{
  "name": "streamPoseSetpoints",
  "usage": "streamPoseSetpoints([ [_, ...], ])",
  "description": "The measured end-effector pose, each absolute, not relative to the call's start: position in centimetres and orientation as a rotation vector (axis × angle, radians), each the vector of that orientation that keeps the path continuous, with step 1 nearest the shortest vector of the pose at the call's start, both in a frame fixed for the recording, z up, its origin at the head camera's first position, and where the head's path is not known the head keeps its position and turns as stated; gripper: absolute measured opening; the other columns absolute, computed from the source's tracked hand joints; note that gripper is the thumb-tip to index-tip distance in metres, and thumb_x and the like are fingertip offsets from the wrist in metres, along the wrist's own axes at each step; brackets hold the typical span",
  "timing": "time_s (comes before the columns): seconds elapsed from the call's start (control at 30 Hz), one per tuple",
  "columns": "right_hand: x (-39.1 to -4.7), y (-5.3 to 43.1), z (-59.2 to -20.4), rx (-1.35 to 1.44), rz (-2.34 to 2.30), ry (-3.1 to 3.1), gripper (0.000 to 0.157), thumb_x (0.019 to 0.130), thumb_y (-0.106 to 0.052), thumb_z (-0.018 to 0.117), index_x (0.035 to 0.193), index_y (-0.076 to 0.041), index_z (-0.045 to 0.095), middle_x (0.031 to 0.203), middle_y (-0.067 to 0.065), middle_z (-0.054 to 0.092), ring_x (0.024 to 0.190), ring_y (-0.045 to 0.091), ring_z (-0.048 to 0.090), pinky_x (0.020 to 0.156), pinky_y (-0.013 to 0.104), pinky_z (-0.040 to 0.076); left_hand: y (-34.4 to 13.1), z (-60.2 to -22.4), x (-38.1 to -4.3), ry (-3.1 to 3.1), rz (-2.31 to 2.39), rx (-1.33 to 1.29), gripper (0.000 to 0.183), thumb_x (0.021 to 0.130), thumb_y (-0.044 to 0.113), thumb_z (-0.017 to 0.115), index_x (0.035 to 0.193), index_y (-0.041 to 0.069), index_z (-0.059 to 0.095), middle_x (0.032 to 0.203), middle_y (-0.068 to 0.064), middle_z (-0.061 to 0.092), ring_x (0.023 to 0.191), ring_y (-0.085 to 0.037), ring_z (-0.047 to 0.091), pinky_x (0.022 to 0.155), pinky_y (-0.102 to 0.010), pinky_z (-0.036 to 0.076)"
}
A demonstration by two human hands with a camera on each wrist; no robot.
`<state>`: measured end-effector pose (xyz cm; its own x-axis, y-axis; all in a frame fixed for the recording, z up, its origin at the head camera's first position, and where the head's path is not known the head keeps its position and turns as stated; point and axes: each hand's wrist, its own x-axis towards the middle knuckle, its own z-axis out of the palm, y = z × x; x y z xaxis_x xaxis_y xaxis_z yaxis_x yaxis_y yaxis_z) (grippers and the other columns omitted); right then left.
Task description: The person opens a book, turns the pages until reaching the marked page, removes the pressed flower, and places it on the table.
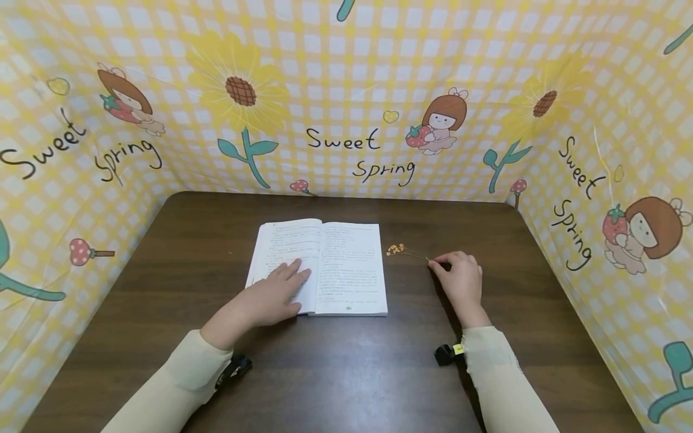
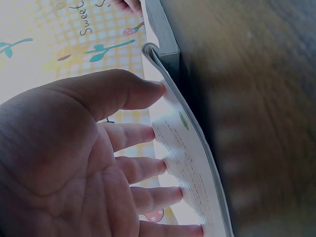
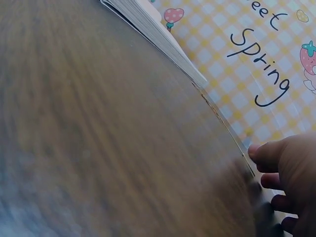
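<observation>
An open book (image 1: 349,264) with printed pages lies on the brown table. My left hand (image 1: 271,294) rests on its left page, fingers spread and fairly straight. In the left wrist view, the fingertips (image 2: 160,165) touch the page and the thumb lies near its lower edge. To the right of the book is a small sprig of dried yellow flowers (image 1: 396,249) on a thin stem. My right hand (image 1: 462,276) pinches the stem's end between thumb and index finger. The blossoms point toward the book, close to its right edge, and lie low at the table surface.
The dark wooden table (image 1: 346,373) is bounded at the back and sides by a yellow checked cloth (image 1: 335,72) with flower and girl prints. Black wrist cameras are strapped at both cream sleeves (image 1: 503,373).
</observation>
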<state>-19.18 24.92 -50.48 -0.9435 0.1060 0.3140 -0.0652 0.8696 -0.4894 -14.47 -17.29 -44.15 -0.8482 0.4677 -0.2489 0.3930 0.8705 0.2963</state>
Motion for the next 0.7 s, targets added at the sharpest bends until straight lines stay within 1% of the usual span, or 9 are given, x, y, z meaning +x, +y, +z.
streamPoseSetpoints([
  [0.1, -19.3, 25.3, -50.0, -0.007, 0.755, -2.703, 0.028, 0.095, -0.039, 0.074, 0.100, -0.012, 0.080, 0.113, 0.012, 0.071, 0.106, 0.037, 0.063, 0.097, 0.056, 0.043, -17.3, -44.3, -14.6, 2.747, 0.339, 0.667, 0.071, 0.098, 0.029, 0.065, 0.159, 0.007, 0.036, 0.168, -0.021, 0.021, 0.152, -0.049, 0.022, 0.118, -0.063, 0.028],
  [0.23, -19.7, 25.8, -49.0, 0.017, 0.829, -2.695, 0.034, 0.097, -0.042, 0.070, 0.103, -0.010, 0.079, 0.110, 0.011, 0.071, 0.097, 0.031, 0.066, 0.086, 0.051, 0.053, -17.4, -44.5, -14.7, 2.756, 0.350, 0.670, 0.071, 0.097, 0.029, 0.066, 0.159, 0.008, 0.038, 0.168, -0.021, 0.022, 0.152, -0.049, 0.023, 0.118, -0.062, 0.029],
  [0.3, -19.9, 25.9, -48.4, 0.040, 0.875, -2.692, 0.034, 0.099, -0.042, 0.068, 0.105, -0.009, 0.078, 0.112, 0.010, 0.070, 0.096, 0.030, 0.066, 0.082, 0.049, 0.054, -17.6, -44.4, -14.6, 2.755, 0.349, 0.664, 0.071, 0.097, 0.028, 0.066, 0.159, 0.008, 0.038, 0.168, -0.021, 0.023, 0.152, -0.049, 0.023, 0.118, -0.063, 0.029],
  [0.37, -20.1, 25.9, -47.8, 0.078, 0.896, -2.693, 0.035, 0.100, -0.042, 0.066, 0.106, -0.009, 0.077, 0.114, 0.011, 0.069, 0.097, 0.031, 0.066, 0.083, 0.050, 0.053, -17.8, -44.2, -14.4, 2.747, 0.346, 0.650, 0.072, 0.096, 0.030, 0.066, 0.159, 0.009, 0.037, 0.169, -0.020, 0.022, 0.153, -0.048, 0.023, 0.118, -0.062, 0.029],
  [0.47, -20.3, 25.8, -46.7, 0.146, 0.910, -2.695, 0.032, 0.101, -0.040, 0.065, 0.108, -0.011, 0.076, 0.118, 0.010, 0.069, 0.101, 0.031, 0.066, 0.085, 0.050, 0.054, -18.1, -44.1, -14.3, 2.730, 0.330, 0.647, 0.079, 0.094, 0.037, 0.069, 0.160, 0.011, 0.035, 0.170, -0.018, 0.020, 0.153, -0.047, 0.021, 0.117, -0.063, 0.030],
  [0.6, -20.3, 25.4, -45.1, 0.222, 0.883, -2.686, 0.026, 0.100, -0.036, 0.068, 0.107, -0.013, 0.076, 0.122, 0.008, 0.069, 0.106, 0.031, 0.066, 0.089, 0.052, 0.054, -18.1, -44.3, -14.3, 2.702, 0.314, 0.667, 0.095, 0.089, 0.054, 0.074, 0.163, 0.015, 0.030, 0.171, -0.015, 0.014, 0.155, -0.046, 0.017, 0.116, -0.065, 0.031],
  [0.7, -20.2, 24.8, -44.0, 0.272, 0.865, -2.683, 0.023, 0.100, -0.034, 0.068, 0.107, -0.013, 0.076, 0.123, 0.005, 0.069, 0.110, 0.030, 0.066, 0.090, 0.052, 0.053, -18.0, -44.3, -14.4, 2.695, 0.317, 0.672, 0.101, 0.086, 0.061, 0.074, 0.164, 0.016, 0.028, 0.172, -0.015, 0.012, 0.155, -0.046, 0.015, 0.115, -0.066, 0.031],
])
